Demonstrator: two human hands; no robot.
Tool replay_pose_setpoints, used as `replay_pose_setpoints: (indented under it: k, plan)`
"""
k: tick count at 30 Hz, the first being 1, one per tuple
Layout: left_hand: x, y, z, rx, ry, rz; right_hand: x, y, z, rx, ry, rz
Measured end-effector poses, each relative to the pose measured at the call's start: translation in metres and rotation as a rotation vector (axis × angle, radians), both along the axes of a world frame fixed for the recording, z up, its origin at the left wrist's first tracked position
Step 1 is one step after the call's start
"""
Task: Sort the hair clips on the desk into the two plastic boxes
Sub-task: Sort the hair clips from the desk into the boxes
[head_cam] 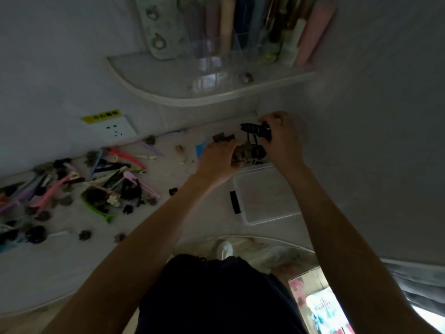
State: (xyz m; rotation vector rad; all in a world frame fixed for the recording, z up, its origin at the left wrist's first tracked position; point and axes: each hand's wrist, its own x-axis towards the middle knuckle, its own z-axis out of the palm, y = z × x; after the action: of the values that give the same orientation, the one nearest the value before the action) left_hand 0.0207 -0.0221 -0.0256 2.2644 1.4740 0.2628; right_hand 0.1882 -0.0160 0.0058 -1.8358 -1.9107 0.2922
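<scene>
My right hand [280,138] grips a large black claw clip [255,129] above the far plastic box [258,165], which holds a heap of dark claw clips [250,153]. My left hand [216,160] rests at that box's left side, fingers curled on the heap of clips inside. A second clear plastic box [267,198] with a black latch sits nearer me and looks empty. A big pile of mixed hair clips [79,186], pink, purple, green and black, lies spread on the desk to the left.
A wall socket [115,131] sits on the wall behind the desk. A curved corner shelf [183,92] with a clear organizer of pens hangs above the boxes. Single small clips [179,150] lie scattered between the pile and the boxes. The desk edge curves near my body.
</scene>
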Motion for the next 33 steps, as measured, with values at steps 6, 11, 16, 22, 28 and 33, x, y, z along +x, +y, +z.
replay_pose_setpoints:
  k: [6, 11, 16, 22, 28, 33]
  plan:
    - [-0.013, -0.001, -0.012, 0.136, 0.036, -0.065, -0.001, 0.02, -0.027, -0.154, -0.054, 0.152]
    - [-0.025, -0.009, -0.023, 0.176, 0.06, -0.076, -0.002, 0.013, -0.037, -0.17, -0.088, 0.165]
    - [-0.019, -0.01, -0.024, 0.241, 0.085, -0.09, -0.008, 0.014, -0.051, -0.381, -0.059, 0.29]
    - [-0.027, -0.011, -0.016, 0.18, 0.164, -0.124, -0.012, 0.028, -0.06, -0.288, -0.259, 0.17]
    - [-0.032, -0.007, -0.016, 0.141, 0.153, -0.184, -0.021, 0.002, -0.049, -0.128, 0.006, 0.043]
    - [-0.071, -0.02, -0.023, 0.197, -0.159, -0.152, -0.05, -0.04, -0.038, -0.034, 0.234, 0.02]
